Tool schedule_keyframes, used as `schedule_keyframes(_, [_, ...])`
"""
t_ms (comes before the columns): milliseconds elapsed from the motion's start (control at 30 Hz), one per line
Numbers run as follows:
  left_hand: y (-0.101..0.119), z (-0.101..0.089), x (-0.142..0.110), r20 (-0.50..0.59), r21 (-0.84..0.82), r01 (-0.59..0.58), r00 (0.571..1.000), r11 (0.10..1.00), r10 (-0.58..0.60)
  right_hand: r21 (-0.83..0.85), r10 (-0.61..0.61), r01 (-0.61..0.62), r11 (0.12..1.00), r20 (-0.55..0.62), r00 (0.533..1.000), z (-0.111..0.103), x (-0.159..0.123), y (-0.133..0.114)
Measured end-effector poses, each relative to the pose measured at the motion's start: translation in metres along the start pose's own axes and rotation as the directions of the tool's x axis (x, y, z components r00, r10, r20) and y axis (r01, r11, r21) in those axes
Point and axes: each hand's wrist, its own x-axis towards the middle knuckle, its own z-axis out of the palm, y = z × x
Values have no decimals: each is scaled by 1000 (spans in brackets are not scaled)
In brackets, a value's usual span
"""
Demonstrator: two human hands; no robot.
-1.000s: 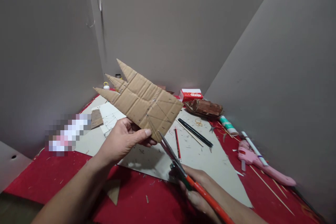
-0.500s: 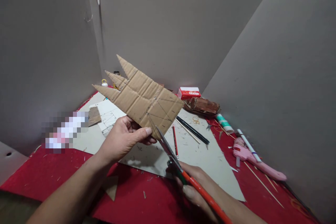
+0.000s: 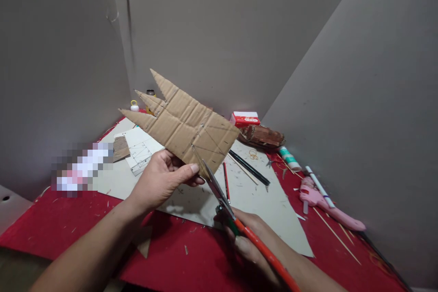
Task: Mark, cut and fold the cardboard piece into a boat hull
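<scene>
My left hand (image 3: 167, 175) pinches the lower edge of a piece of brown cardboard (image 3: 185, 121), thumb on the near face. Three pointed spikes stick out from its upper left end, and dark lines are drawn on its right part. In my right hand (image 3: 251, 237) is a pair of scissors (image 3: 251, 235) with one orange-red handle and some green on the other. The blades meet the cardboard's bottom edge beside my left thumb, along a drawn line. Part of the right hand's fingers is hidden behind the handles.
A pale board (image 3: 284, 223) lies on the red cloth (image 3: 85, 223), with a drawn paper sheet (image 3: 137, 146), a red pencil (image 3: 226, 182) and a black pen-like stick (image 3: 251, 169). To the right are a pink glue gun (image 3: 328, 205) and thin wooden sticks (image 3: 337, 237); a red-white box (image 3: 245, 119) stands behind.
The view has shifted slightly, so the table things sit a little further left. Both hands keep their grips; the scissor blades stay at nearly the same spot on the cardboard.
</scene>
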Motion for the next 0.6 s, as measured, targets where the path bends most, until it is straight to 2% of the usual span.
schedule_keyframes(267, [0, 1, 1, 0, 16, 7, 1000, 1000, -7, 19, 63, -64, 998, 7, 998, 1, 3, -10])
schedule_keyframes(600, [-4, -2, 2, 10, -33, 5, 1000, 999, -5, 37, 53, -52, 998, -42, 998, 5, 1, 0])
